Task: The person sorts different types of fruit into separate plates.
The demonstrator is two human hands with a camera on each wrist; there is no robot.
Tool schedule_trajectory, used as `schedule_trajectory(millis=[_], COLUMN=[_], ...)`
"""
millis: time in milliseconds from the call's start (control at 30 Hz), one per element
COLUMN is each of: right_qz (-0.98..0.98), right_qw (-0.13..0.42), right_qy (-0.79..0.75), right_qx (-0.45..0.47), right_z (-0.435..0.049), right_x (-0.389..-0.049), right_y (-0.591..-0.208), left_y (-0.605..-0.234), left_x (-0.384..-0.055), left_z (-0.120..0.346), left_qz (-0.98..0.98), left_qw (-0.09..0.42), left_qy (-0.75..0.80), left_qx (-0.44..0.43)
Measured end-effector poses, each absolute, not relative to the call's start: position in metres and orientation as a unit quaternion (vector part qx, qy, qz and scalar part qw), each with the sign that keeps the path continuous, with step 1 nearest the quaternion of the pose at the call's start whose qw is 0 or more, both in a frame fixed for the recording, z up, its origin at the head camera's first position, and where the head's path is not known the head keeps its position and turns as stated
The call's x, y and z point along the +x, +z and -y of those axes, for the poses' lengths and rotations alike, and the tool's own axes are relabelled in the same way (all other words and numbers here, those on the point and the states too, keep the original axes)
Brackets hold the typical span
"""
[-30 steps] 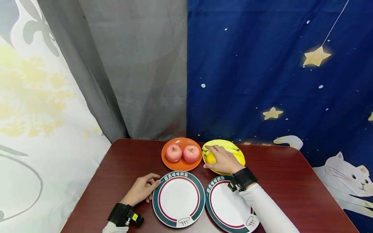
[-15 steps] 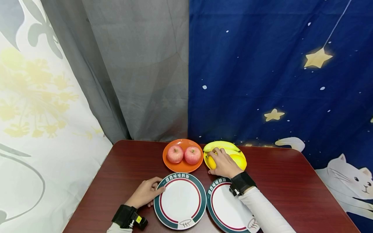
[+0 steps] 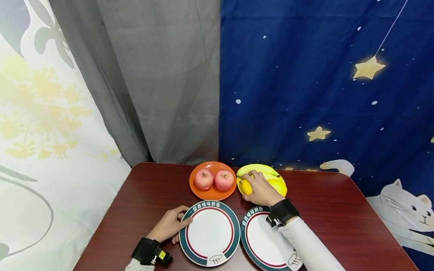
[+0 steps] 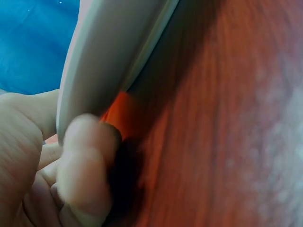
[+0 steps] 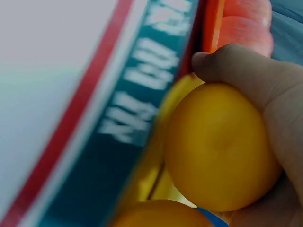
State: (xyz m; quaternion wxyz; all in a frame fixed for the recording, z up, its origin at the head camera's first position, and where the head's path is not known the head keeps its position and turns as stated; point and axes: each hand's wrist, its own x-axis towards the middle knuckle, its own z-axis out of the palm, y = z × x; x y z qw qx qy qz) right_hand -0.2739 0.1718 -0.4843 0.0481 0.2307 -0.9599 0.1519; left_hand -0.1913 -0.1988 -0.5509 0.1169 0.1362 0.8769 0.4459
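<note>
My left hand (image 3: 171, 224) pinches the left edge of a white dinner plate (image 3: 209, 233) with a green rim, thumb on top and fingertips beneath. In the left wrist view, the plate's underside (image 4: 104, 47) shows above the table, with a finger (image 4: 85, 165) under the rim. Over a yellow plate (image 3: 240, 191) of fruit, my right hand (image 3: 262, 190) grips a round yellow citrus fruit (image 5: 222, 146). Bananas (image 3: 256, 169) lie at the back of that plate, and another yellow fruit (image 3: 278, 187) sits at its right.
An orange plate (image 3: 212, 195) with two apples (image 3: 224, 180) stands left of the yellow one. A second green-rimmed plate (image 3: 266, 241) lies under my right wrist and sleeve. Curtains (image 3: 176, 94) hang behind the brown table (image 3: 339, 214).
My left hand has moved right and its thumb has come over the plate's rim. My right hand's fingers have closed round the yellow citrus fruit.
</note>
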Motion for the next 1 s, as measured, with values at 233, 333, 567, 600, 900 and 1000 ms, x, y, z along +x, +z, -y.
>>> schedule_trajectory(millis=[233,333,567,600,900,1000], right_qz=[0.939,0.922,0.892,0.888,0.864,0.862], right_qw=[0.102,0.124,0.094,0.081,-0.015,-0.024], right_qy=[0.200,0.204,0.153,0.149,0.116,0.110], right_qx=[0.262,0.304,0.416,0.428,0.489,0.495], right_z=[-0.154,-0.134,-0.077,-0.070,-0.042,-0.041], right_x=[-0.261,-0.249,-0.204,-0.197,-0.169,-0.167], right_y=[-0.437,-0.421,-0.427,-0.433,-0.484,-0.493], left_y=[-0.552,-0.553,-0.555,-0.555,-0.554,-0.553], left_x=[-0.192,-0.192,-0.194,-0.194,-0.191,-0.191], left_z=[0.202,0.202,0.199,0.199,0.197,0.198], left_qz=[-0.887,-0.886,-0.883,-0.882,-0.879,-0.880], left_qw=[0.097,0.095,0.094,0.093,0.077,0.074], left_qy=[0.433,0.438,0.443,0.444,0.447,0.445], left_qx=[0.127,0.122,0.127,0.129,0.150,0.150])
